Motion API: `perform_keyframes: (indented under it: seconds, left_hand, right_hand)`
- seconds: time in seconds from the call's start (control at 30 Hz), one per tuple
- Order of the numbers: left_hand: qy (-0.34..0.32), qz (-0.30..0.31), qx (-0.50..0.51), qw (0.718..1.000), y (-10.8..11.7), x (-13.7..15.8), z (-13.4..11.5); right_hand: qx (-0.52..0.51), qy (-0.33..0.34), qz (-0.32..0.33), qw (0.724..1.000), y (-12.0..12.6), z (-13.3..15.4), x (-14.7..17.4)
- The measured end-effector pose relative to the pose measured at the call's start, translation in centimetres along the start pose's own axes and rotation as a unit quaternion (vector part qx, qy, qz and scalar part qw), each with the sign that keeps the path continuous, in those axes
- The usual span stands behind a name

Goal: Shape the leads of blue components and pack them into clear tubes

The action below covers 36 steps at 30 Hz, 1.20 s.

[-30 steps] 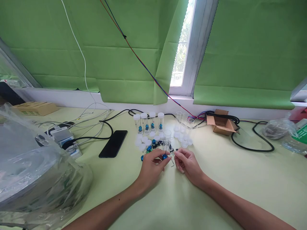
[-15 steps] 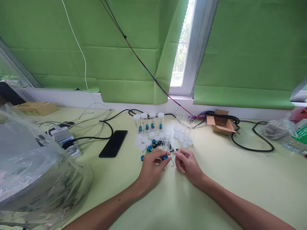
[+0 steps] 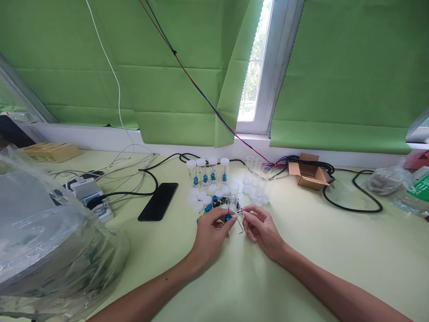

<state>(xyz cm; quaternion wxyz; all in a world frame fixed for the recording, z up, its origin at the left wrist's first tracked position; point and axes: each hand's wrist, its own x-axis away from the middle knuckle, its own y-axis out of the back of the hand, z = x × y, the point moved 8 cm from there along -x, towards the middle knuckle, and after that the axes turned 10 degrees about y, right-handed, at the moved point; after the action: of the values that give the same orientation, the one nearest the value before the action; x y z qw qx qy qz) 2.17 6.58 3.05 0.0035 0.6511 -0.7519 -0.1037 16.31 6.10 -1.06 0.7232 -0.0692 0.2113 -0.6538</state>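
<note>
My left hand [image 3: 210, 230] is closed, with thumb and fingers pinching a small blue metal fitting [image 3: 228, 218] that has a thin upright rod. Facing it, my right hand [image 3: 262, 224] grips a thin metal pin-like tool [image 3: 239, 213] between thumb and forefinger, its tip close to the fitting. Below that gap an L-shaped hex key [image 3: 241, 227] lies on the table. A clear tube [image 3: 233, 190] stands just behind my fingers. More blue fittings [image 3: 208, 208] and small black parts lie beyond my left hand, partly hidden by it.
Several capped tubes [image 3: 213, 171] holding blue parts stand behind, near white caps [image 3: 199, 206]. Clear tubes [image 3: 248, 172] stand to their right. A black phone [image 3: 158, 201], power strip [image 3: 90, 192] and plastic-wrapped bulk [image 3: 56, 250] are left; a cardboard box [image 3: 310, 179] and cables [image 3: 355, 210] are right.
My left hand and the blue fitting have shifted slightly left. My right hand has also moved a little left, bringing the thin tool's tip nearer the fitting.
</note>
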Motion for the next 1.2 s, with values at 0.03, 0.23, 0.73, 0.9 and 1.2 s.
perform_keyframes:
  seconds: [0.03,0.23,0.73,0.9,1.2]
  left_hand:
    - [0.006,-0.004,0.006,1.000,0.07,-0.04,0.02]
    - [0.035,-0.009,0.015,0.999,0.29,-0.19,0.46]
    - [0.054,0.000,0.013,0.998,0.11,-0.20,0.54]
    - [0.049,0.002,0.009,0.999,0.02,-0.34,0.56]
    - [0.030,0.012,-0.001,0.999,-0.14,-0.26,0.26]
  right_hand:
    - [-0.003,0.001,0.003,1.000,-0.04,0.04,-0.01]
    - [-0.018,0.016,0.022,0.999,-0.26,0.31,-0.07]
    - [-0.019,0.013,-0.003,1.000,-0.03,0.31,-0.33]
    - [-0.016,0.013,-0.006,1.000,0.03,0.26,-0.29]
    - [-0.024,0.014,-0.011,1.000,0.56,-0.20,-0.39]
